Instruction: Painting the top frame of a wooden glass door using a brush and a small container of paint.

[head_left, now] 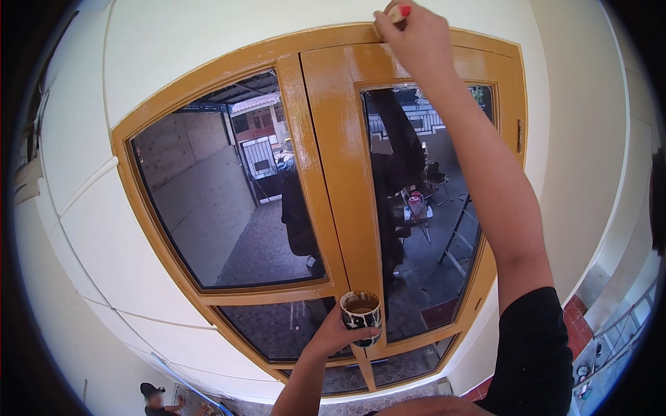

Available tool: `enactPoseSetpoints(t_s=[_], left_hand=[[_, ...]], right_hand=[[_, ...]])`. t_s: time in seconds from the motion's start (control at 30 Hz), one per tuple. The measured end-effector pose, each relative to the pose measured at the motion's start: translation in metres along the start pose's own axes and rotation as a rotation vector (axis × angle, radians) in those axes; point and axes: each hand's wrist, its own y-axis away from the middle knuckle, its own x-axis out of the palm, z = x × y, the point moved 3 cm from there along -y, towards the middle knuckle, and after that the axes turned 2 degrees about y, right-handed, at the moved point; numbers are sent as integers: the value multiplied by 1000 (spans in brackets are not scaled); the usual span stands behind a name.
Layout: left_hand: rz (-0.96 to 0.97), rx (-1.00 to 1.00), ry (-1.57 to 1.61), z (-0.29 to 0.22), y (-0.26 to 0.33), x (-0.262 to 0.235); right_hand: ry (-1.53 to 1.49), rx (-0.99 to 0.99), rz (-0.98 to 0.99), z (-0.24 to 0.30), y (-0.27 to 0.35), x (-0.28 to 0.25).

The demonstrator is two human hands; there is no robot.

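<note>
High up, my right hand (423,38) is closed around a paintbrush (398,13), whose light handle ends in red. Its bristles are mostly hidden by my fingers, close to the top rail of the ochre wooden window frame (326,35). Low in the middle, my left hand (331,335) grips a paint cup (361,320), dark and streaked with pale drips. Brownish paint shows inside the cup, which is held upright in front of the frame. Two glass-filled casements (229,187) sit side by side, their ochre wood glossy in places.
Cream walls (583,104) surround the window. A person (156,401) in a dark cap is at the lower left, beside a blue pole (187,381). A metal ladder (624,329) stands at the lower right, near red floor tiles (577,322). The glass mirrors a yard and a ladder.
</note>
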Motion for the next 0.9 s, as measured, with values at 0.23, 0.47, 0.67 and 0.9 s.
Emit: enactPoseSetpoints(t_s=[0.23, 0.47, 0.67, 0.9], left_hand=[[17, 2, -9, 9, -3, -8], [42, -7, 10, 10, -7, -5], [16, -23, 14, 7, -5, -11], [16, 2, 18, 8, -4, -13]], right_hand=[[-399, 420, 8, -48, 1, -8], [-177, 355, -40, -83, 8, -28], [69, 222, -8, -57, 1, -39], [39, -13, 1, 6, 3, 6]])
